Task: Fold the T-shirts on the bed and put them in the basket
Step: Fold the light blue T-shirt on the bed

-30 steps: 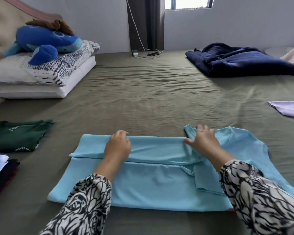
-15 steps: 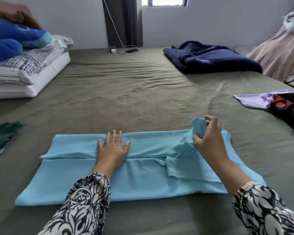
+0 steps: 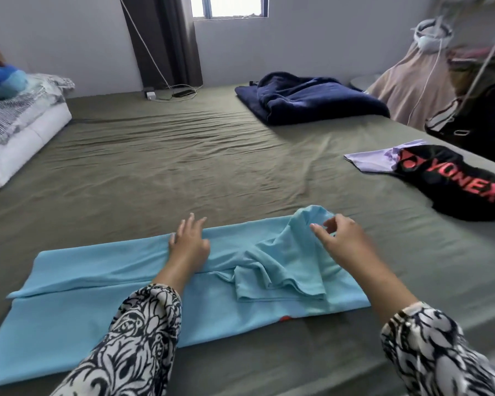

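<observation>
From your head camera, the light blue T-shirt (image 3: 97, 304) lies spread across the near part of the bed (image 3: 212, 167), its olive sheet wrinkled beyond it. The shirt is partly folded: its far long edge is turned over toward you, making a straight crease that runs from the left end to about the middle. Toward the right the cloth bunches into loose ridges, with a sleeve flap lying on top. A small red mark shows at the shirt's near edge.

Your left hand (image 3: 187, 247) rests flat on the folded far edge, fingers straight and slightly spread, pressing the cloth down. Your right hand (image 3: 342, 238) is at the bunched right end, fingers loosely curved beside a raised hump of fabric; you cannot tell from this view whether it pinches the cloth or only touches it.

Farther right on the bed, well apart from the blue shirt, a black shirt with red YONEX lettering (image 3: 452, 181) lies over a lilac shirt (image 3: 369, 160). A navy blanket (image 3: 312, 100) lies at the far side.
</observation>
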